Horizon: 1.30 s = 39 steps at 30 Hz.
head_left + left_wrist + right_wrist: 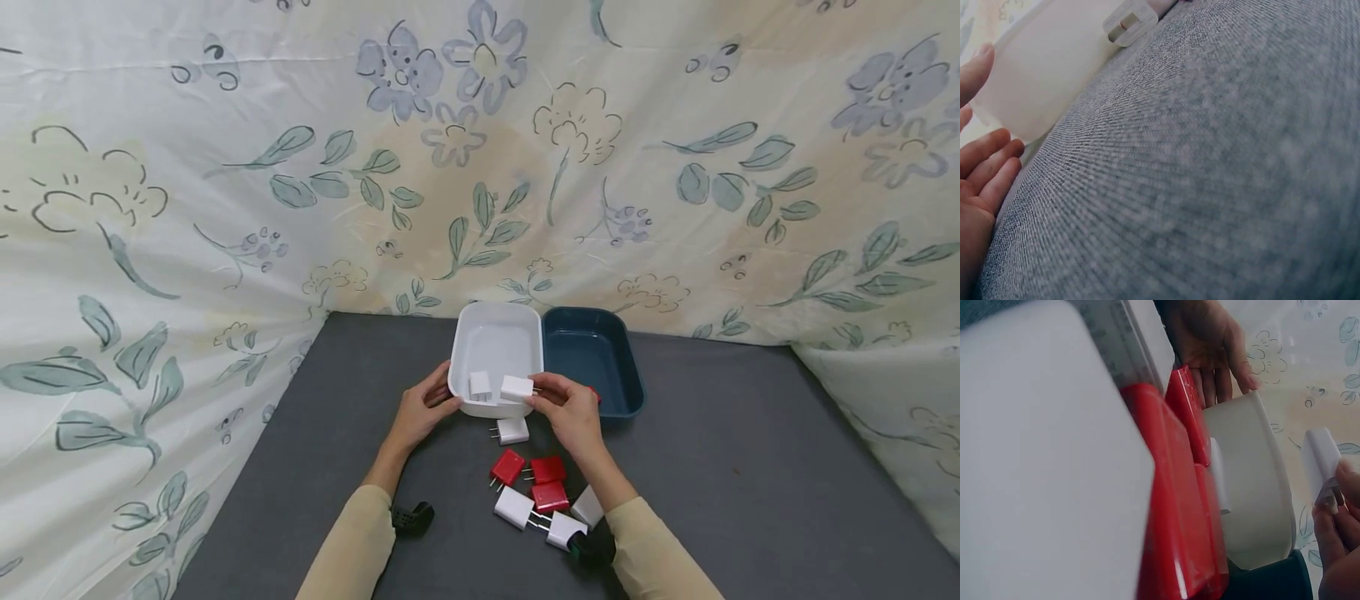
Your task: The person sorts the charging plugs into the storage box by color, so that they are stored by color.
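Note:
A white plug-in charger [517, 389] is pinched between the thumb and fingers of my right hand [573, 417], above the near end of a white tray [498, 333]; its prongs point back toward the hand in the right wrist view. Inside that tray lies another white charger [479, 385]. My left hand [420, 414] holds the tray's near left corner, thumb on the rim and fingers along the outer wall. Just in front of the tray is one more white charger [513, 431]. A dark blue tray [636, 375] adjoins the white one, and a sliver of something red shows beside my right hand.
Nearer me, red chargers [550, 497] and white chargers [514, 507] lie in a loose group between my forearms. A dark wrist device [412, 518] sits by my left sleeve. Flowered cloth [480, 167] hangs behind the dark tabletop [712, 467].

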Available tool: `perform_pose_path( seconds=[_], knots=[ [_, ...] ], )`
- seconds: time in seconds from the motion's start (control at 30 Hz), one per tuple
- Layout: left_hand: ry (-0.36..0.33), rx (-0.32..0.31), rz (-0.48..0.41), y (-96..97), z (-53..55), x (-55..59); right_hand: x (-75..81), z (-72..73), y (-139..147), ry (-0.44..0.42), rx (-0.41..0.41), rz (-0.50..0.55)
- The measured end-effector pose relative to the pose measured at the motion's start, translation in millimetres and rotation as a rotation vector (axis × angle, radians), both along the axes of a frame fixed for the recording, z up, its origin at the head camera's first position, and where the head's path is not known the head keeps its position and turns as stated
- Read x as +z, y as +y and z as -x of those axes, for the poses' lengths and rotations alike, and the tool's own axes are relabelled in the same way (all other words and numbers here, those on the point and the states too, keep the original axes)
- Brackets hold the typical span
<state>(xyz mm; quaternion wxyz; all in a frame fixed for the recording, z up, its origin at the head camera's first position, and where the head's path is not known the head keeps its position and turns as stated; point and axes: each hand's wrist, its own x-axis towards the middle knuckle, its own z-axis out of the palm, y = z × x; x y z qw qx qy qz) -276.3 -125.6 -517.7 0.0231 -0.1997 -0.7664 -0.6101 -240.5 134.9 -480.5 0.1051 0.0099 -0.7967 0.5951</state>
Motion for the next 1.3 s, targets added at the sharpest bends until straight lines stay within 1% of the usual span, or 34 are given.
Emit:
perform_pose_path(
  seconds=[0.27, 0.5, 0.7, 0.87, 1.1, 1.3],
  knots=[
    [0.016, -0.003, -0.002, 0.3, 1.0, 0.0, 2.0, 3.6, -2, -0.009, -0.017, -0.008],
    [-0.011, 0.005, -0.001, 0.1, -0.6, 1.7, 7.0, 7.3, -5, -0.007, -0.021, -0.017],
    [0.000, 0.008, 0.009, 0.1, 0.3, 1.6, 9.9, 8.7, -9, -0.003, -0.017, -0.006],
    [0.008, 0.006, 0.008, 0.5, 0.7, 1.0, 10.0, 9.9, -10, 0.010, -0.009, 0.005],
    [0.012, 0.012, 0.014, 0.9, 0.5, -0.4, 8.7, 11.3, -12, 0.030, -0.025, 0.002],
    [0.007, 0.014, 0.001, 1.0, -0.3, -0.9, 9.6, 12.5, -15, 0.014, -0.030, 0.007]
  ],
)
